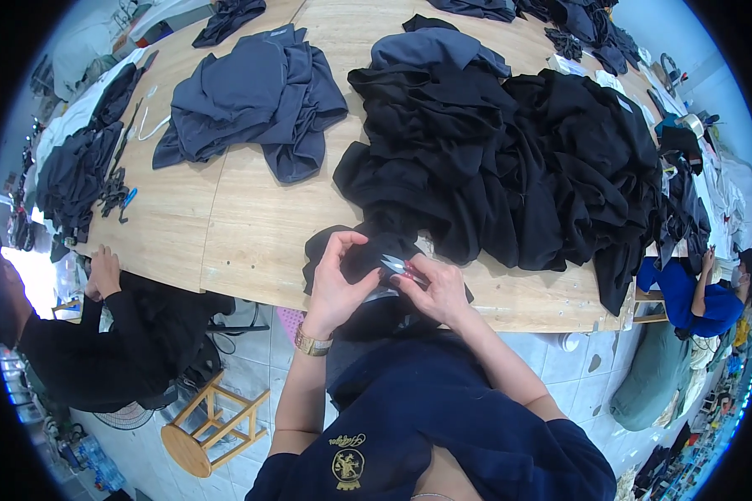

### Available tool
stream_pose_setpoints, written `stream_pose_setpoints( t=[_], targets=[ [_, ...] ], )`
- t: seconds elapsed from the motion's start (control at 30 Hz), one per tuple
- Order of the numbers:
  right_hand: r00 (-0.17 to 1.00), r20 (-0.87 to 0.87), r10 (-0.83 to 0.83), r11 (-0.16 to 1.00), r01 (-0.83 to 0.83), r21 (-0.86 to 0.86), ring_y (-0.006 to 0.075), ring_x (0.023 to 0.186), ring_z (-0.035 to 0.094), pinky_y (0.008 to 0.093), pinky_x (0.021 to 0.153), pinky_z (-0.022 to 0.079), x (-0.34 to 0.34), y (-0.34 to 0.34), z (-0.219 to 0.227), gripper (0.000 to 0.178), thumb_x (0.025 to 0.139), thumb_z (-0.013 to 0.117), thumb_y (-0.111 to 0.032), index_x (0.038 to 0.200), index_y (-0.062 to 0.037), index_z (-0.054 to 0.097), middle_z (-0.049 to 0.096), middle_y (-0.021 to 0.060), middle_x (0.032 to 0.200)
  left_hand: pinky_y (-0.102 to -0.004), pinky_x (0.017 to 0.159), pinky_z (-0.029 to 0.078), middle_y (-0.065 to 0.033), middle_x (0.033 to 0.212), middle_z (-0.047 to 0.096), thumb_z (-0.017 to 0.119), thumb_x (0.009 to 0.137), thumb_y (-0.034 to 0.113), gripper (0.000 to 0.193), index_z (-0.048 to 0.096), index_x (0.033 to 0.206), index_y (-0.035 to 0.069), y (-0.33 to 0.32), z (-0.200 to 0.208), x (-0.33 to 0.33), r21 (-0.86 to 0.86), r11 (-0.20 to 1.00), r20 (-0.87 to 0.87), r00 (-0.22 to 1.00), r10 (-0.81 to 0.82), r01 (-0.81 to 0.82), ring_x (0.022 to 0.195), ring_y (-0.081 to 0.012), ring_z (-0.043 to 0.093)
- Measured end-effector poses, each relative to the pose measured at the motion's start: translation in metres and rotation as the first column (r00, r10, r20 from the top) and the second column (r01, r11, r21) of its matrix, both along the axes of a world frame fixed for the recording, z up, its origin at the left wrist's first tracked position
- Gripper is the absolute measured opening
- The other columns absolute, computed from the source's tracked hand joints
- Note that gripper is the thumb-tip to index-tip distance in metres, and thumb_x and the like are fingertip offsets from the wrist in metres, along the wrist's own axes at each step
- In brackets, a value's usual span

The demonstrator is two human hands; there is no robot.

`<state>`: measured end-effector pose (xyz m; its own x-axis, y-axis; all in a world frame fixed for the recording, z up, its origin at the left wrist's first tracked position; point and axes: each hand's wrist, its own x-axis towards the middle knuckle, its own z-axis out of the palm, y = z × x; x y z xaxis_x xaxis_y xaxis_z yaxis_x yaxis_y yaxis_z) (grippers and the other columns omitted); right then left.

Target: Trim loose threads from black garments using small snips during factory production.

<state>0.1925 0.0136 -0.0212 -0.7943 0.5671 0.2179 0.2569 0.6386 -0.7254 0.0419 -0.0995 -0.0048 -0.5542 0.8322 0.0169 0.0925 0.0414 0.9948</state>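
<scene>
My left hand [337,286] is closed on a piece of black cloth [366,255] at the near edge of the table, thumb and fingers curved round it. In my right hand [439,290] is a small pair of thread snips [395,264] with reddish handles. Their pointed blades are apart and aim left, over the cloth between my hands. The black cloth runs down off the table edge toward my lap, and it seems to join the large heap of black garments [451,142] just beyond. My fingers hide part of the snips' handles.
A dark blue-grey garment pile [251,100] lies at the far left of the wooden table [251,225]. On the left a person in black [109,334] works at the edge; another in blue [710,301] is at the far right. A wooden stool [213,426] stands on the floor.
</scene>
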Motion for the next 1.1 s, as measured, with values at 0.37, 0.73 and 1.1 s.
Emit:
stream_pose_setpoints(
  t=[0.37, 0.73, 1.1],
  targets=[
    [1.000, -0.025, 0.000, 0.995, 0.002, 0.104, 0.0275, 0.053, 0.057, 0.0354, 0.048, 0.042, 0.000, 0.003, 0.002, 0.031, 0.080, 0.066, -0.032, 0.070, -0.0057, 0.053, 0.056, 0.0102, 0.060, -0.0308, 0.091, 0.042, -0.0124, 0.107, 0.058, 0.070, 0.070, 0.004, 0.047, 0.047, 0.111, 0.003, -0.001, 0.000, 0.002, -0.050, 0.998, -0.045, 0.999, 0.023, -0.025, 0.104, -0.0205, 0.056],
    [0.948, -0.219, -0.232, 0.802, 0.060, -0.594, 0.0045, 0.058, 0.036, 0.0230, 0.051, 0.031, -0.008, 0.015, -0.012, 0.025, 0.087, 0.062, -0.023, 0.081, -0.0027, 0.050, 0.041, -0.0026, 0.061, -0.0260, 0.078, 0.046, -0.0072, 0.094, 0.060, 0.072, 0.070, 0.002, 0.053, 0.045, 0.116, 0.004, 0.001, 0.006, 0.004, -0.067, 0.998, -0.116, 0.993, 0.015, -0.023, 0.086, -0.0138, 0.058],
    [0.981, -0.190, -0.028, 0.713, -0.113, -0.692, 0.0063, 0.085, 0.054, 0.0217, 0.075, 0.044, -0.034, 0.003, 0.011, 0.013, 0.087, 0.061, -0.008, 0.096, 0.0009, 0.061, 0.061, 0.0012, 0.088, -0.0243, 0.068, 0.045, -0.0058, 0.085, 0.062, 0.045, 0.094, 0.015, 0.025, 0.056, 0.114, 0.005, -0.001, -0.006, -0.003, -0.029, 0.992, -0.188, 0.975, 0.118, -0.126, 0.071, -0.0090, 0.055]
  ],
)
